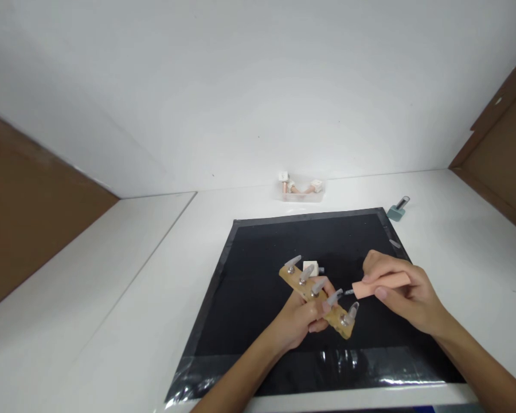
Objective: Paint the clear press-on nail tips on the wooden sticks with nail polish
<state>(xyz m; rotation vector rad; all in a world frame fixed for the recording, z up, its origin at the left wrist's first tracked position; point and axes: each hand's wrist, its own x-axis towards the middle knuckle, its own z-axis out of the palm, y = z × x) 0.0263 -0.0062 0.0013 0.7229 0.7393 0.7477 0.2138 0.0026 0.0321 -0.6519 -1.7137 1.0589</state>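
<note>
My left hand [303, 318] is closed around a tan nail display stand [294, 281], held tilted above the black mat. Several clear false nails [307, 272] stick up from metal studs along it. Pinched in my right hand [406, 289] is a peach nail polish brush [382, 285], its handle pointing right. The dark brush tip reaches the false nail [335, 296] near my left thumb; whether they touch I cannot tell. Behind the stand, partly hidden by it, a small bottle with a white square face [310, 268] lies on the mat.
A black mat [258, 246] with taped edges covers the middle of the white table [155, 287]. At the back, a clear tray [303, 197] holds several small white-and-peach items. A teal-based item [397, 213] and a loose false nail [394, 244] lie at right. Brown panels [34, 201] flank the table.
</note>
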